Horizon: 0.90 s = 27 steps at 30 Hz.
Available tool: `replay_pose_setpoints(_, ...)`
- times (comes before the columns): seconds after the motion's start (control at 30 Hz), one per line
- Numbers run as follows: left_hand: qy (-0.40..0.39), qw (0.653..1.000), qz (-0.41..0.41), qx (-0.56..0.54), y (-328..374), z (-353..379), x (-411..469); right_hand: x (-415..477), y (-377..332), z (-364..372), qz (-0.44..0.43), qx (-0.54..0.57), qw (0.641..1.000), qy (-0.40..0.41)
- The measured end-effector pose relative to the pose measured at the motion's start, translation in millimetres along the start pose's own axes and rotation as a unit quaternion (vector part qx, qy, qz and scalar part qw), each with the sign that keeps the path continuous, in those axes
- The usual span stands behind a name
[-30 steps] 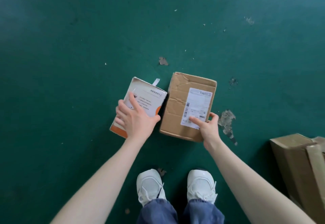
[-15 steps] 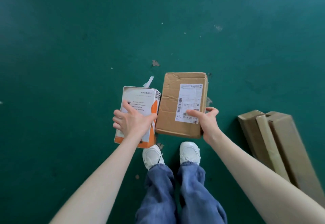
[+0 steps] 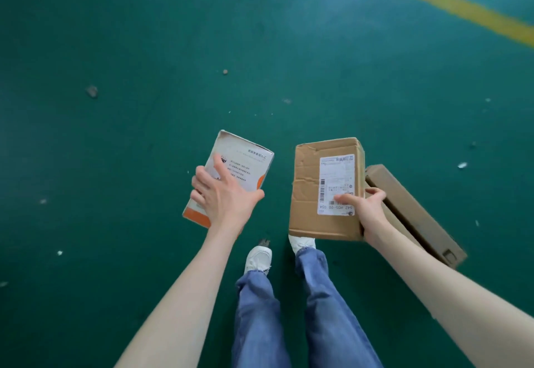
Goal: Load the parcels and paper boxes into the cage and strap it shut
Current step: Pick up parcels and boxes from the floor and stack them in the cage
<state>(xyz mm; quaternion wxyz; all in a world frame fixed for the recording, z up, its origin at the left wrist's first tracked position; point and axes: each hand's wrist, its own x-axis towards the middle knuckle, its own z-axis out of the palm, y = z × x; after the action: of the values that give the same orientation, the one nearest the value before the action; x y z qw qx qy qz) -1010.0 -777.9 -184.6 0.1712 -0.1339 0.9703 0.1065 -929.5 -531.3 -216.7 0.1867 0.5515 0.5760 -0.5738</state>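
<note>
Parcels (image 3: pixel 326 188) in both hands (image 3: pixel 228 197).

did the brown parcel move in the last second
Yes. The right hand lifted the brown parcel off the green floor, rightward: it now overlaps the long box it was clear of.

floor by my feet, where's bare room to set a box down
Bare green floor spreads left of the white-and-orange box and ahead up to the yellow line. Crowded on the right: the long carton lies there, partly behind the labelled parcel.
</note>
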Motion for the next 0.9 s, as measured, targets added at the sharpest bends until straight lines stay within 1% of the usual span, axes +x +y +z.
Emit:
replay_pose_setpoints(0.13, -0.028, 0.996, 0.083, 0.014, 11.2, -26.9, -26.6, -50.9, 23.4, -37.4, 0.009, 0.070, 0.996, 0.050)
replay_pose_setpoints(0.23, -0.044, 0.989, 0.141, 0.032, 19.8, -40.2, -51.6, -89.0, 54.2, -62.9, 0.018, 0.136, 0.985, 0.102)
replay_pose_setpoints(0.37, -0.100, 0.983, 0.148, 0.037, 43.0, -49.2, -83.1, -124.4, 99.3, -84.4, 0.049, 0.240, 0.956, 0.160)
replay_pose_setpoints(0.47, -0.123, 0.964, 0.221, 0.080, 78.7, -46.8, -123.0, -153.0, 138.7, -109.4, 0.065, 0.345, 0.916, 0.196)
replay_pose_setpoints(0.53, -0.144, 0.953, 0.253, 0.083, 97.5, -42.5, -147.0, -164.2, 159.6, -121.2, 0.073, 0.382, 0.897, 0.208)
replay_pose_setpoints(0.57, -0.149, 0.945, 0.277, 0.085, 109.5, -37.6, -165.5, -169.4, 176.8, -133.4, 0.075, 0.409, 0.883, 0.219)
replay_pose_setpoints(0.6, -0.154, 0.930, 0.317, 0.100, 135.1, -25.7, -201.0, -182.3, 203.0, -159.2, 0.083, 0.451, 0.857, 0.236)
replay_pose_setpoints(0.67, -0.178, 0.939, 0.280, 0.086, 141.8, -25.0, -203.9, -180.0, 207.5, -158.4, 0.084, 0.460, 0.851, 0.239)
replay_pose_setpoints(0.77, -0.201, 0.915, 0.337, 0.092, 175.5, -0.1, -269.6, -200.5, 255.4, -200.0, 0.097, 0.530, 0.797, 0.273)
replay_pose_setpoints(0.83, -0.209, 0.892, 0.385, 0.109, 199.2, 22.0, -332.5, -221.4, 299.7, -235.5, 0.107, 0.574, 0.754, 0.301)
replay_pose_setpoints(0.87, -0.212, 0.887, 0.395, 0.111, 207.1, 27.8, -351.3, -228.7, 313.3, -247.0, 0.108, 0.586, 0.743, 0.306)
replay_pose_setpoints(0.9, -0.220, 0.874, 0.416, 0.119, 217.0, 38.7, -382.1, -239.9, 336.2, -265.6, 0.113, 0.597, 0.728, 0.317)
